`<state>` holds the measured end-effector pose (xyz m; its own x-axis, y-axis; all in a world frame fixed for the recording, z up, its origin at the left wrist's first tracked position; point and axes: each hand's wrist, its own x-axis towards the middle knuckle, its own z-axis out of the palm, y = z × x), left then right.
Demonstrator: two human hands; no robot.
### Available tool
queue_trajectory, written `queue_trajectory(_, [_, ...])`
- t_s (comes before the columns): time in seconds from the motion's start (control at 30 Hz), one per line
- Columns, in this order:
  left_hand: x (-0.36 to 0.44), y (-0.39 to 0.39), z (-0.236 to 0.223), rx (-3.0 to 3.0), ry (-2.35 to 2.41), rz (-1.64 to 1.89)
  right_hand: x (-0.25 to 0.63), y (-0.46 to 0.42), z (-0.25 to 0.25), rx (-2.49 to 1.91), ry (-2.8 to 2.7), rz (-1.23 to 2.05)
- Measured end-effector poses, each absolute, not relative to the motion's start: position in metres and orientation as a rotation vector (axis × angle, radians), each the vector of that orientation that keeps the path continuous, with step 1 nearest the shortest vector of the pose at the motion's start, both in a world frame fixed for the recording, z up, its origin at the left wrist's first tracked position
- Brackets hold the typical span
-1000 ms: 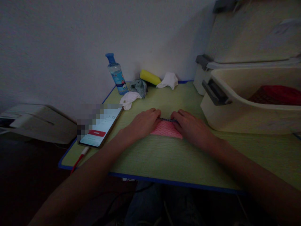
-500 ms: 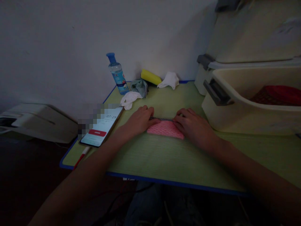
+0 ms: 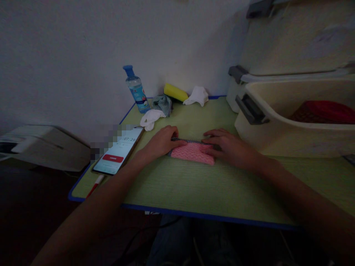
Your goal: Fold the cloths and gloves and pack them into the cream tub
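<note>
A folded pink cloth [image 3: 191, 152] with a woven texture and a dark checked edge lies on the table in front of me. My left hand [image 3: 163, 142] is closed on its left end, thumb on top along the far edge and fingers curled behind. At the right end, my right hand [image 3: 226, 146] has its fingers stretched and parted. Its thumb rests on the pink face, and its index finger touches the checked far edge.
On the green table [image 3: 177, 188] a phone [image 3: 119, 151] lies left, showing a timer. Behind stand a blue bottle [image 3: 138, 92], a grey-green cloth [image 3: 162, 104], white cloths [image 3: 151, 118], and a yellow sponge-like block [image 3: 175, 92]. An open cream bin [image 3: 294, 140] holding something red stands right.
My right hand's fingers have loosened and spread from the cloth's right end. More of the checked edge shows by my left hand. The view has shifted slightly.
</note>
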<state>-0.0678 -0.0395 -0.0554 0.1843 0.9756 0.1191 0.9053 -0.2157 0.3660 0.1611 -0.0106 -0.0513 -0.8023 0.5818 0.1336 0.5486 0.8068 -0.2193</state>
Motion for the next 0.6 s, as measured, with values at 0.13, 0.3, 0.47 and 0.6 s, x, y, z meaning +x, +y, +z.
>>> queue_trajectory(0.13, [-0.057, -0.051, -0.044, 2.441, 2.005, 0.478, 0.164, -0.014, -0.047, -0.895, -2.886, 0.196])
queue_trajectory(0.3, [-0.028, -0.072, -0.038, 2.689, 1.991, 0.622, 0.161, -0.018, -0.047, -0.888, -2.891, 0.134])
queue_trajectory(0.47, [-0.007, -0.08, -0.061, 2.74, 1.702, 0.459, 0.161, -0.017, -0.05, -0.86, -2.888, 0.107])
queue_trajectory(0.6, [-0.005, -0.079, -0.075, 2.701, 1.748, 0.313, 0.162, -0.017, -0.051, -0.849, -2.86, 0.122])
